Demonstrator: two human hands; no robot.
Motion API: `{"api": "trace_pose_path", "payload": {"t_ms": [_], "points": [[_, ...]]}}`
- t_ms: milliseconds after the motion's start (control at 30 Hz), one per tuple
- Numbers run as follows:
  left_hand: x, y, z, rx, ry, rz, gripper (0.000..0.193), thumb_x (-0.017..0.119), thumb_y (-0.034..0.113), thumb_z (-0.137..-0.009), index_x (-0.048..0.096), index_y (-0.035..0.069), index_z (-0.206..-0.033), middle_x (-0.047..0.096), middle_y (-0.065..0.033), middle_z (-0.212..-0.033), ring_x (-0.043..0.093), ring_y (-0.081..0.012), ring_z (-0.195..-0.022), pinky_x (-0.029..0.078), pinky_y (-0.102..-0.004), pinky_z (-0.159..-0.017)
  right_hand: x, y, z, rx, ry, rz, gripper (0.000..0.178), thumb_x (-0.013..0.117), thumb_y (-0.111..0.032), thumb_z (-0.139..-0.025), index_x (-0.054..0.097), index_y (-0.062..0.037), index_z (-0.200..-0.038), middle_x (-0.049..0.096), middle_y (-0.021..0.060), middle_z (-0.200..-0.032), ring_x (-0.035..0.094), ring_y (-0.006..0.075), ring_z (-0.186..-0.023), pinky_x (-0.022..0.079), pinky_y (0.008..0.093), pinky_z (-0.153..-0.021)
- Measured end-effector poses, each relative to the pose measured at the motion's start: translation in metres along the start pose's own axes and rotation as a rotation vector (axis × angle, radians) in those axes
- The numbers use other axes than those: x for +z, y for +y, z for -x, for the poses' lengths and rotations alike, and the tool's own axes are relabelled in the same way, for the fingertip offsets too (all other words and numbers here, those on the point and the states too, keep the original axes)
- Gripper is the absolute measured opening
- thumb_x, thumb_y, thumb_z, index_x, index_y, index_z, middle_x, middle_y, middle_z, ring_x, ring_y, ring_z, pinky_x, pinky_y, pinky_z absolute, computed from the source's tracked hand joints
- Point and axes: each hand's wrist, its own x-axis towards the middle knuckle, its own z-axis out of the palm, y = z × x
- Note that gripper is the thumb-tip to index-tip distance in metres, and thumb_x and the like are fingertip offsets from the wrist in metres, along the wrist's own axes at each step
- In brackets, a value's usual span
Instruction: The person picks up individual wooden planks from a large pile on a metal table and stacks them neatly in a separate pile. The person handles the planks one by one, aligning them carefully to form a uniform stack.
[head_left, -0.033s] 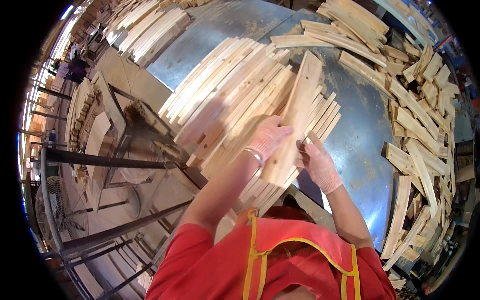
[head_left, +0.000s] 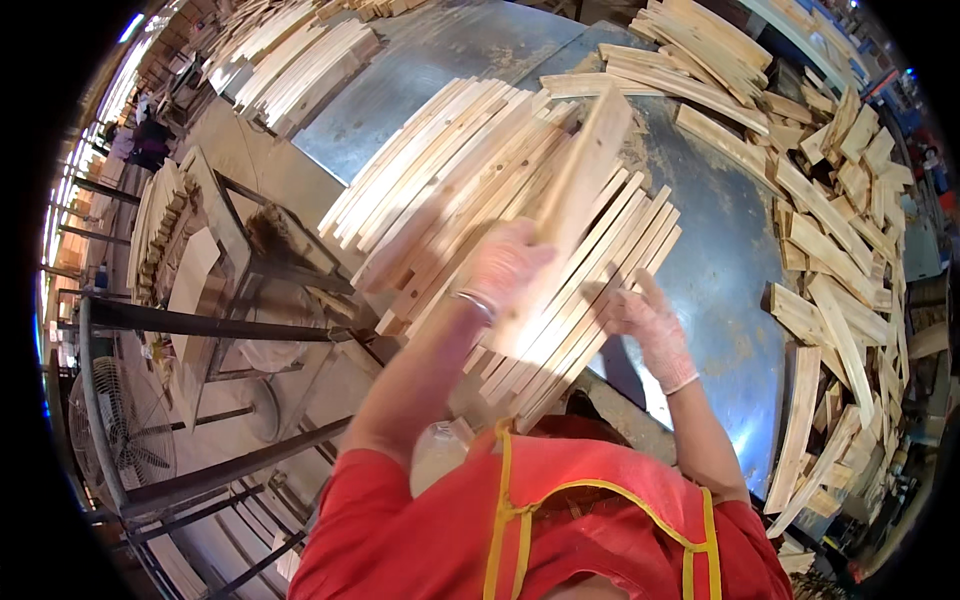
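A wide pine board [head_left: 588, 165], blurred by motion, slants over the rows of wood. My left hand [head_left: 507, 268], in a pale glove, is closed on its left edge toward the near end. To the right, my gloved right hand [head_left: 650, 330] has its fingers apart and holds nothing; it hovers by the edge strips. Beneath the board lie narrow wooden strips [head_left: 632, 245], side by side on the metal table. A broader row of pine boards [head_left: 440, 150] fans out to the left, partly hidden by my left arm and the held board.
On the right of the blue-grey metal table [head_left: 720, 280], a jumbled heap of offcuts [head_left: 835, 240] spreads along the edge. More stacked boards [head_left: 310, 65] lie at the far left. A metal frame [head_left: 200, 318] and a floor fan [head_left: 120, 425] stand on the left.
My left hand has shifted left with the wide board, uncovering more of the strips below. My right hand has come off the board and moved slightly right, its fingers opening.
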Motion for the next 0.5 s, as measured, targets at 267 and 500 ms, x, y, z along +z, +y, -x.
{"api": "trace_pose_path", "payload": {"t_ms": [267, 500], "points": [[-0.160, -0.089, -0.052, 0.570, 0.692, -1.218, 0.060, 0.076, 0.031, -0.091, 0.058, 0.014, -0.145, 0.066, -0.0122, -0.132, 0.070, -0.0308, -0.114, 0.060, -0.0427, -0.093, -0.053, 0.044, 0.011, 0.272, 0.160, 0.314, 0.098, 0.073, -0.039, -0.098, 0.014, -0.0014, -0.167, 0.060, 0.0079, -0.082, 0.052, 0.0120, -0.060, 0.041, 0.0273, -0.049], [-0.127, -0.096, -0.022, 0.353, 0.773, -1.262, 0.085, 0.075, 0.042, -0.092, 0.037, 0.013, -0.162, 0.055, -0.0153, -0.149, 0.057, -0.0360, -0.134, 0.048, -0.0514, -0.105, 0.005, 0.054, -0.023, 0.195, 0.111, 0.374, 0.097, 0.082, -0.039, -0.095, 0.022, -0.0038, -0.163, 0.066, 0.0069, -0.089, 0.055, 0.0127, -0.061, 0.043, 0.0300, -0.050]]}}
